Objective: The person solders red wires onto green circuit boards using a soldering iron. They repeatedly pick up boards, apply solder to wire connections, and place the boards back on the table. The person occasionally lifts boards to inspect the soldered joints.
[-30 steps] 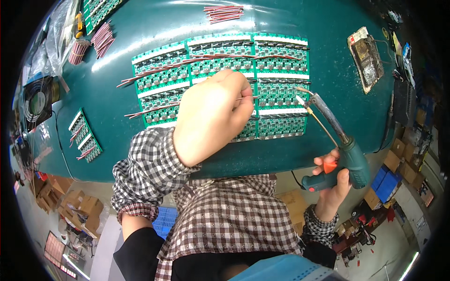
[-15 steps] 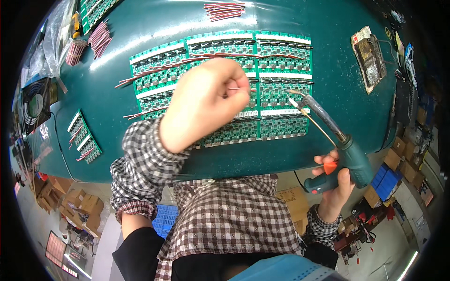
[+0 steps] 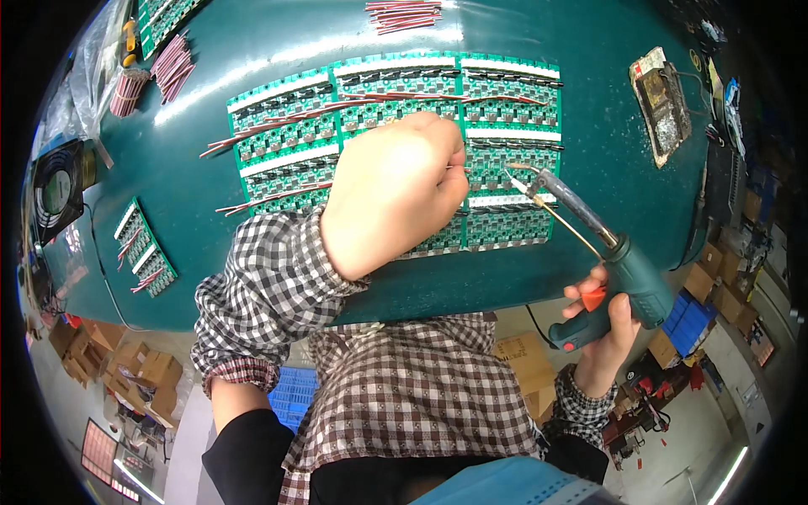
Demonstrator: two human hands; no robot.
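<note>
My left hand (image 3: pixel 396 185) is closed over the middle of several green circuit boards (image 3: pixel 511 231) set in a block. Its fingertips are pinched and mostly hidden; a thin wire shows between them in the earlier frame. In my right hand (image 3: pixel 601 358) is a green soldering gun (image 3: pixel 635 282) with a red trigger and a thin solder feed tube. Its bent tip hovers over the right-hand boards, just right of my left fingers. Red and black wires (image 3: pixel 295 116) lie across the boards in rows.
Bundles of red wires lie at the far middle (image 3: pixel 404 16) and far left (image 3: pixel 173 67). A smaller board (image 3: pixel 146 248) and a black fan (image 3: pixel 59 189) are at the left. A dirty metal soldering tray (image 3: pixel 661 109) sits at the right.
My left hand has moved right, closer to the soldering tip, and the wire between its fingers is now mostly hidden. The soldering tip has shifted slightly left.
</note>
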